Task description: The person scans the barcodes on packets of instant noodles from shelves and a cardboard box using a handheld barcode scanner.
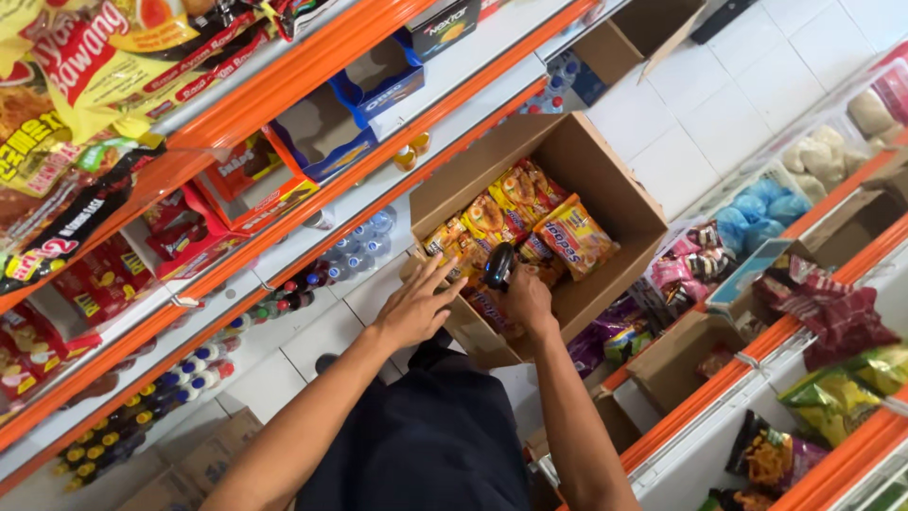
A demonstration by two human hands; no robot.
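Left hand (416, 305) lies open, fingers spread, on the cardboard box (605, 189) rim; right hand (525, 295) is clamped on a black scanner (498, 265) over noodle packets (515, 213).

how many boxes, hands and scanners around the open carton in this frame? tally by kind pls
Open cardboard carton of snack packets: 1
Second open cardboard box, farther up the aisle: 1
Handheld scanner, held in the right hand: 1
Hands: 2 – left hand on the carton's near edge, right hand
Total: 5
The packets inside overlap too much to count.
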